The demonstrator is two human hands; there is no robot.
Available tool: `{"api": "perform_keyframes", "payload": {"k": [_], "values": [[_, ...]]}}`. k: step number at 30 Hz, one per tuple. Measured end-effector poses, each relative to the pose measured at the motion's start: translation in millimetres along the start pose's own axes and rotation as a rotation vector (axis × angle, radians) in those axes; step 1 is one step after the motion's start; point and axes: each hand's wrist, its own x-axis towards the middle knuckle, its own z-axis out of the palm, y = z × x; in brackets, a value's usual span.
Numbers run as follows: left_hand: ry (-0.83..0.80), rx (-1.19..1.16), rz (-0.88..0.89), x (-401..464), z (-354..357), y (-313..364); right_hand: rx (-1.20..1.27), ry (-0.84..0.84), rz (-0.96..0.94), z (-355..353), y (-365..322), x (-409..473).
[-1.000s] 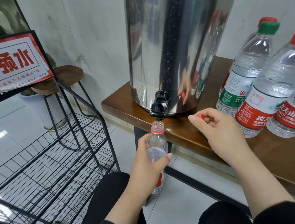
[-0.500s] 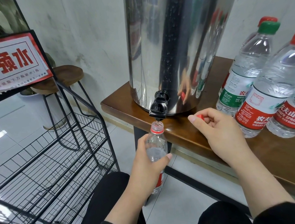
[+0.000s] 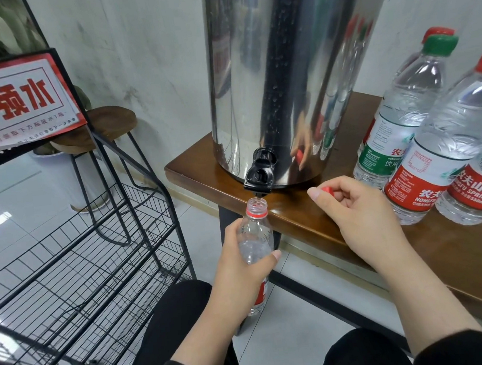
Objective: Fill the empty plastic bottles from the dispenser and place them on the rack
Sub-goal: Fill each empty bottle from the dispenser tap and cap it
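Left hand: the left hand [image 3: 245,267] wraps thumb and fingers round the body of the open bottle [image 3: 255,240], holding it upright off the table edge.
Bottle mouth: just above that hand, right beneath the black tap [image 3: 259,175] of the steel dispenser [image 3: 286,66]; a thin stream seems to drop into the neck, though it is hard to be sure.
Fill level: some water shows inside at the grip; below the fingers the bottle is hidden, so the level cannot be read.
Right hand: the right hand [image 3: 358,217] rests on the wooden table [image 3: 466,249], fingers curled, pinching the red cap [image 3: 327,189] at its fingertips.
How to do it well: keep the neck centred under the spout and the bottle plumb; a soft wall like this squeezes easily, so a light grip is wise as it gets heavier.
Cap: ready just right of the mouth, a short trip once the bottle is full.
Waiting bottles: capped bottles [image 3: 427,143] stand beyond the right hand.
Rack: the wire rack [image 3: 73,279] sits left of the left hand, its shelves bare of bottles as far as shown.
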Motion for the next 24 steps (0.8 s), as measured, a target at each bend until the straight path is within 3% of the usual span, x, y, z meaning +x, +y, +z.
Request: {"api": "perform_keyframes", "payload": {"k": [24], "values": [[0.005,0.018,-0.009,-0.8,0.0,2.1,-0.014,-0.009,0.010,0.1,-1.6,0.0]]}}
